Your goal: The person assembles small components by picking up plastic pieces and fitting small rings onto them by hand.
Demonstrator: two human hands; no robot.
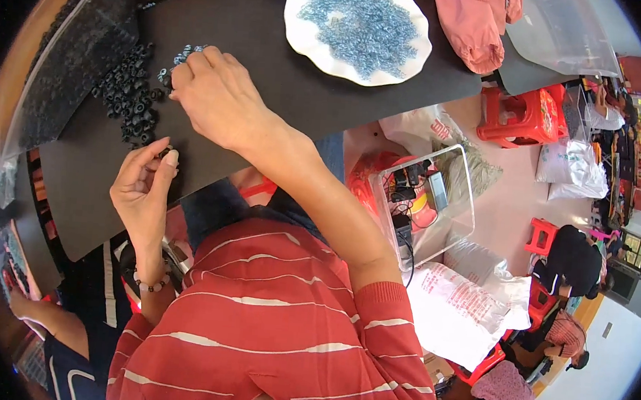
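Thumb and forefinger of my left hand (143, 184) pinch a small dark part (171, 152) just above the front of the black table. My right hand (220, 100) is palm-down over the tabletop, its fingers bent and closed; whatever sits between the fingertips is hidden. Next to its knuckles lie a few small bluish clear pieces (186, 54). A loose pile of small black ring-like parts (136, 98) spreads to the left of both hands. Farther off, a white scalloped plate (297, 29) carries a heap of tiny bluish clear pieces (362, 28).
A clear plastic bag (84, 72) with more black parts borders the pile. Pink cloth (472, 25) hangs over the far table edge. Right of the table are a clear bin with cables (424, 200), white sacks (462, 306) and red stools (523, 114). Other people sit nearby.
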